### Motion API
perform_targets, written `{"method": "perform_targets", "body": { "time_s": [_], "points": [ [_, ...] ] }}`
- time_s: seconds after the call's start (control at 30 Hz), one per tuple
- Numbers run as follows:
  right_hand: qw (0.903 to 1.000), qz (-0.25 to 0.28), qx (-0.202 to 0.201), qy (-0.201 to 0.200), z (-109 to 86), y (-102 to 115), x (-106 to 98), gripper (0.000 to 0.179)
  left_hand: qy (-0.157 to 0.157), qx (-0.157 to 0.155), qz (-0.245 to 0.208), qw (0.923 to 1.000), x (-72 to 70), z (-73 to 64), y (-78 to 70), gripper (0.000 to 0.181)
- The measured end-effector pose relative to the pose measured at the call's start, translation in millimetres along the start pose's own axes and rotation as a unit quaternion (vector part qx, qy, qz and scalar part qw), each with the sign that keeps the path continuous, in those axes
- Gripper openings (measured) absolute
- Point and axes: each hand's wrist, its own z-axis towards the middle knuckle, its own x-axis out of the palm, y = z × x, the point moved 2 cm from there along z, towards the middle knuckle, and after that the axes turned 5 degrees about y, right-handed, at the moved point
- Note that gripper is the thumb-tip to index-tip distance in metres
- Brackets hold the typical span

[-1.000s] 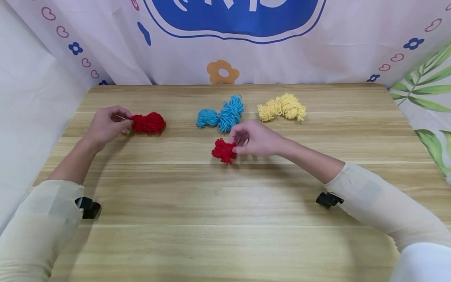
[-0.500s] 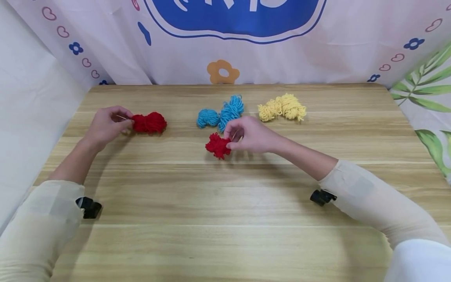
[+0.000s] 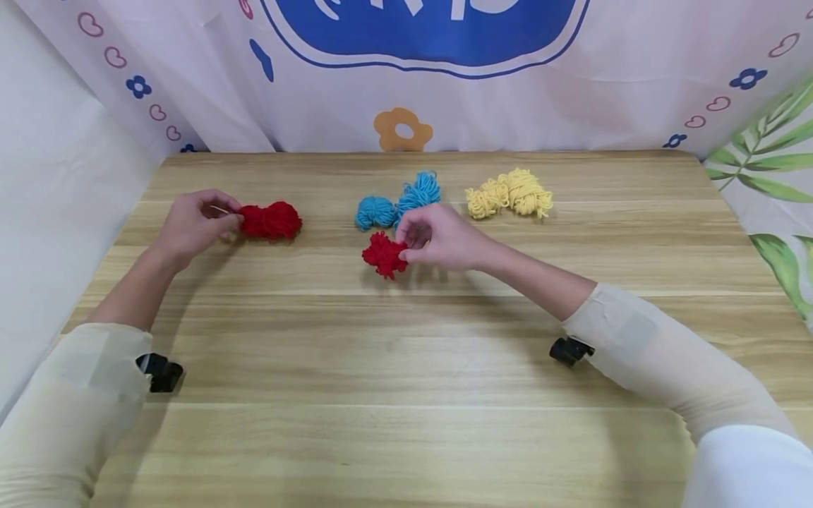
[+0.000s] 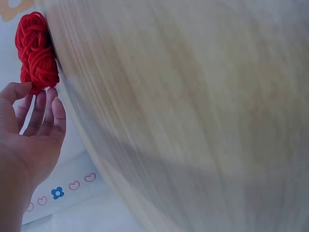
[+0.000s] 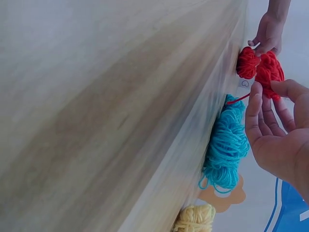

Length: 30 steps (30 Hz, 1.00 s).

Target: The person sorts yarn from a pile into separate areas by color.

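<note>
My left hand pinches the near end of a red yarn bundle at the left of the table; in the left wrist view this red bundle shows its wound strands above the fingertips. Nearer the middle, my right hand pinches a smaller looped bunch of red yarn between thumb and fingers. In the right wrist view that red bunch overlaps the left hand's bundle, and a loose red strand hangs by the fingers. Just behind the right hand lies a blue yarn bundle, partly hidden by it.
A smaller blue clump lies against the larger blue bundle. To the right is a yellow yarn bundle. The wooden table ends at a printed white cloth along its back edge.
My right hand has moved left and slightly away from me with the red yarn bunch, coming in front of the blue bundle. The left hand has stayed nearly still.
</note>
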Motion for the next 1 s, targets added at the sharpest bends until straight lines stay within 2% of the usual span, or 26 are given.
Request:
{"method": "perform_targets", "body": {
  "time_s": [0.43,0.77,1.0],
  "points": [
    [0.9999,0.005,0.011,0.003,10.2,1,4,0.012,-0.005,0.005,0.002,1.0000,-1.9,-4.3,0.2,0.023],
    [1.0000,-0.009,0.001,0.001,19.8,6,7,0.011,-0.026,0.021,-0.019,0.9993,-3.4,-8.7,-3.6,0.013],
    [0.9999,-0.011,0.005,-0.002,28.4,6,8,0.010,-0.035,0.028,-0.005,0.9990,-3.7,-10.4,-6.8,0.012]
  ]
}}
